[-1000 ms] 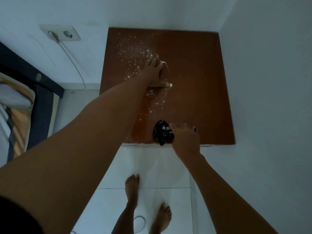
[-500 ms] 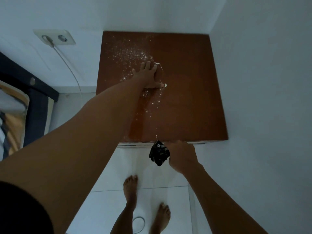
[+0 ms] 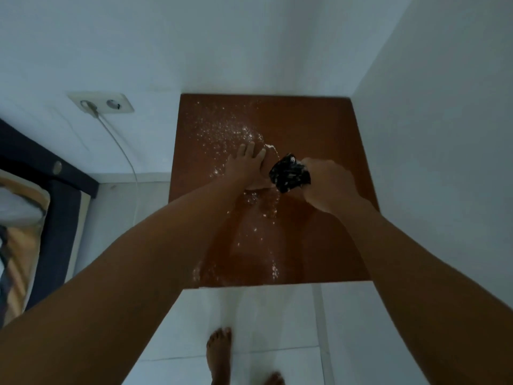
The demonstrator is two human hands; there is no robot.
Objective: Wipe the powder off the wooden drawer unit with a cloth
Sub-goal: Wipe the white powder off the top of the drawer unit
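The fingers (image 3: 251,151) of the left hand (image 3: 244,168) lie straight and slightly spread, flat on the top of the wooden drawer unit (image 3: 327,151); those of the right hand (image 3: 327,184) are curled tightly around a bunched dark cloth (image 3: 290,173). The cloth sits just beside the left hand's thumb side, at or just above the surface near the middle of the top; whether it touches the wood cannot be told. White powder (image 3: 222,129) is scattered over the far-left part of the top, beyond the left fingertips, with a thinner trail (image 3: 261,226) running toward the near edge between the two forearms. The left hand and forearm cover part of the powdered area. The right part of the top appears free of powder.

The unit stands in a corner, its far and right sides against white walls (image 3: 430,107). On the left wall are a double socket (image 3: 101,102) with a plugged-in cable (image 3: 125,157) that hangs down, and farther left a bed (image 3: 25,212) with dark-edged bedding. Below the near edge, bare feet (image 3: 219,354) stand on the pale tiled floor (image 3: 249,315).
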